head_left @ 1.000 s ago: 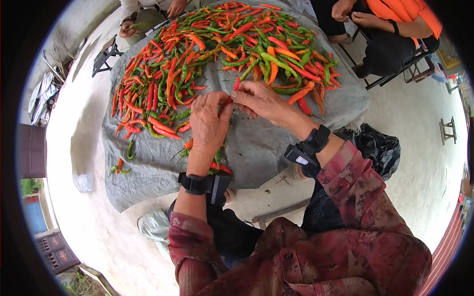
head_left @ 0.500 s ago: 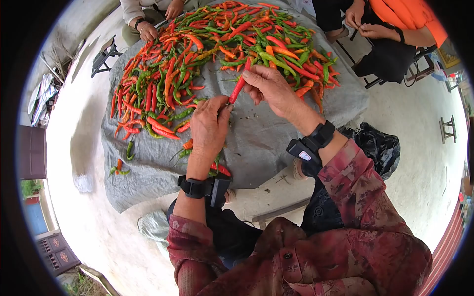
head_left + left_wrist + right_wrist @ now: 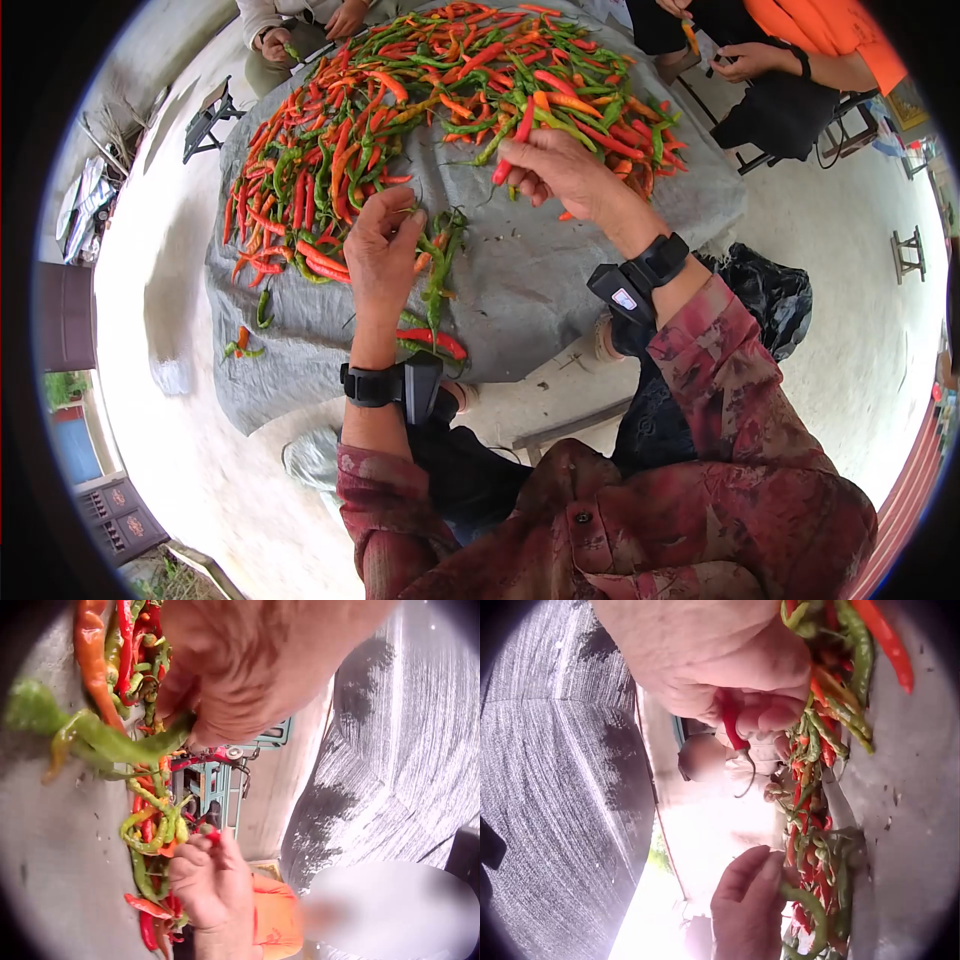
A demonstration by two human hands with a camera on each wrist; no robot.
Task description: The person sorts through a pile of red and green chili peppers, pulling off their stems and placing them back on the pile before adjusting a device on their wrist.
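In the head view, the right hand (image 3: 565,175) holds a red pepper (image 3: 524,124) over the near edge of the pile. Its curved stem hangs below the fingers in the right wrist view, where the red pepper (image 3: 733,726) shows under the right hand (image 3: 712,656). The left hand (image 3: 380,260) is apart from it, to the left, over the grey cloth (image 3: 510,320). Between thumb and fingers, the left hand (image 3: 748,907) pinches a curved green pepper (image 3: 817,922); the left wrist view shows this green pepper (image 3: 112,742) blurred and close.
A broad pile of red, orange and green peppers (image 3: 330,160) covers the far part of the cloth. A few peppers (image 3: 432,340) lie near its front edge. Two other people sit at the far side, one in orange (image 3: 820,35). A black bag (image 3: 765,300) stands at right.
The red pepper was between both hands; now the right hand alone has it, farther right. The left hand has moved left and down and now pinches a green pepper.
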